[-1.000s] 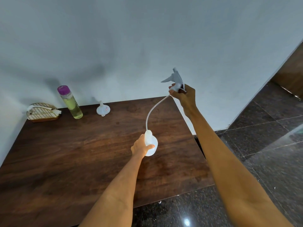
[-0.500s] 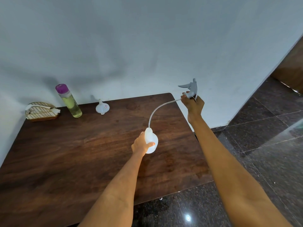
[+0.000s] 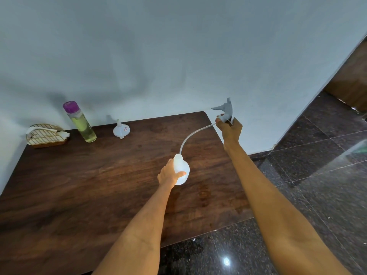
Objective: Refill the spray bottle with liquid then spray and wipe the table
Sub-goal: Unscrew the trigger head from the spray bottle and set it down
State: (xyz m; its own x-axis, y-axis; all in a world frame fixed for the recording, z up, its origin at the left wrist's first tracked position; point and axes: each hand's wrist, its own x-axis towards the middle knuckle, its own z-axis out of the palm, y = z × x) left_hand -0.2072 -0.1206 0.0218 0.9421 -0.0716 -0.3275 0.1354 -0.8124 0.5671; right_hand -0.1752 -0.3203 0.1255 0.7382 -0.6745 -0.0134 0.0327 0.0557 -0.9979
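Spray bottle (image 3: pixel 181 170) stands on the table (image 3: pixel 83 187) near its right-hand middle, the left hand (image 3: pixel 170 174) wrapped closed around its white body, most likely to keep it upright and steady while its top is off. The right hand (image 3: pixel 228 129) is closed on the grey trigger head (image 3: pixel 224 110), holding it up and to the right, past the table's far right corner, nozzle pointing left. A thin dip tube (image 3: pixel 195 134) arcs from the head down to the bottle's neck, its lower end apparently still at or inside the opening, so the head seems not quite free yet. Farther out along the wall sit a small white funnel (image 3: pixel 121 130), a clear bottle of yellow-green liquid with a purple cap (image 3: pixel 79 121), and a wire holder (image 3: pixel 46 135) with something white in it, presumably staged for pouring and wiping. Filling, spraying and wiping all appear undone.
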